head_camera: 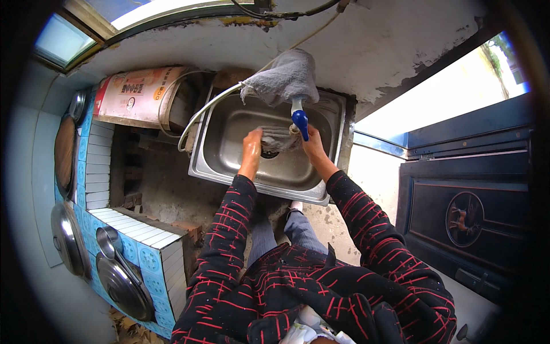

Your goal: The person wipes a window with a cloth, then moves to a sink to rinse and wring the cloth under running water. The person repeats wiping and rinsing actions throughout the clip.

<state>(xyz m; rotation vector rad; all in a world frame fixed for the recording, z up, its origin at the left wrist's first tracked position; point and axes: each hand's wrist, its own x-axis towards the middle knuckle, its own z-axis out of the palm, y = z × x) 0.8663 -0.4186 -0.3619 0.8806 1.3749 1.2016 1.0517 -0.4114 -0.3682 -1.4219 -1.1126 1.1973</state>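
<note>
A wet grey cloth [279, 138] is stretched between my two hands over the basin of a stainless steel sink [232, 160]. My left hand [252, 148] grips the cloth's left end. At its other end is my right hand [315, 146], its fingers partly hidden behind the blue lever of a tap [300, 122]. The tap's spout hangs just above the cloth. Another grey cloth [285, 77] is wrapped around the pipe behind the tap. Below the stretched cloth, the dark drain hole [270, 155] shows in part.
A pale hose [210, 101] curves over the sink's left rim. Left of it lies a printed pink box [137, 92]. Blue-tiled counters hold metal lids [122, 286], a ladle [109, 243] and a round wooden board [65, 150]. A dark door [464, 206] stands at the right.
</note>
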